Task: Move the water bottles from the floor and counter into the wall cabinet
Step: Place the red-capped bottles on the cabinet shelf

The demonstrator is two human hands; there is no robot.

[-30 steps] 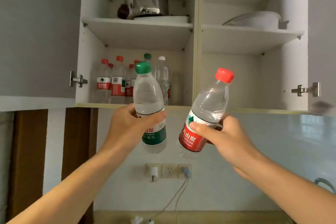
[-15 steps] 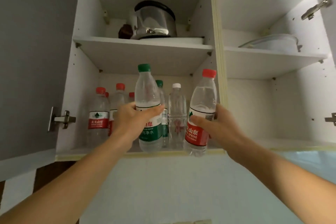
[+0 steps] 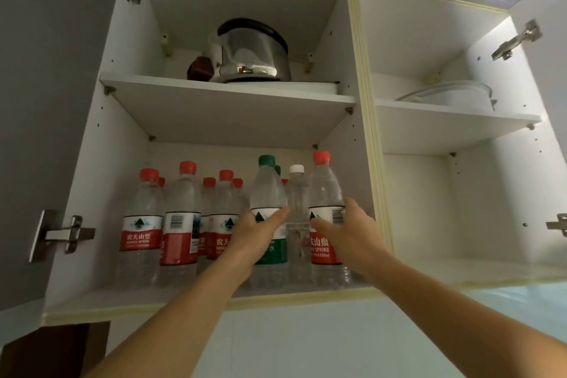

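Inside white wall cabinet (image 3: 362,120), bottles (image 3: 181,224)

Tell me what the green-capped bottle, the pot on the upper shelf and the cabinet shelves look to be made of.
Green-capped bottle: clear thin plastic, see-through with a glossy printed label and ridged cap. Pot: polished metal, probably stainless steel, given its mirror-like reflections; dark rim. Cabinet shelves: white matte board, likely laminated, with peg holes and small shelf pins visible in the side walls.

Bottles (image 3: 184,224) crowd the left lower shelf (image 3: 153,298); right lower compartment (image 3: 460,209) lies open.
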